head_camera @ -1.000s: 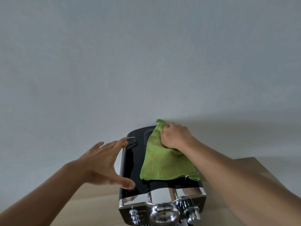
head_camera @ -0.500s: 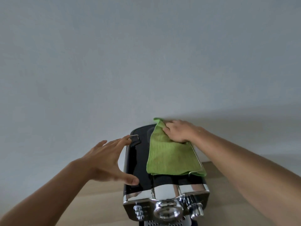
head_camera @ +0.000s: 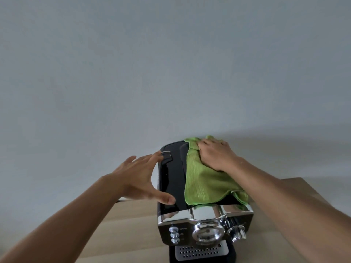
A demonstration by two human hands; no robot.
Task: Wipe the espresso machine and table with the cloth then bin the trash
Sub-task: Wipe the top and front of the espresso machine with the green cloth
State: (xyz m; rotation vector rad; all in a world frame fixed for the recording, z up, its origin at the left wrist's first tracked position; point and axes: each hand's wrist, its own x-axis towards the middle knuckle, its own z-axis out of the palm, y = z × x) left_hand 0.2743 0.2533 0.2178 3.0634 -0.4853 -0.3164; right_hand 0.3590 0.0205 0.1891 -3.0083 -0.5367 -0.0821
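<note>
One black-and-chrome espresso machine (head_camera: 191, 202) stood on a pale wooden table (head_camera: 133, 224) against a grey wall (head_camera: 171, 63). The right hand (head_camera: 216, 156) pressed down, fingers curled, on the single crinkled green cloth (head_camera: 205, 185) spread across the machine's top. The left hand (head_camera: 140, 179), spread wide and grasping nothing, braced its left edge. Three small chrome buttons (head_camera: 173, 234) lined the front.
</note>
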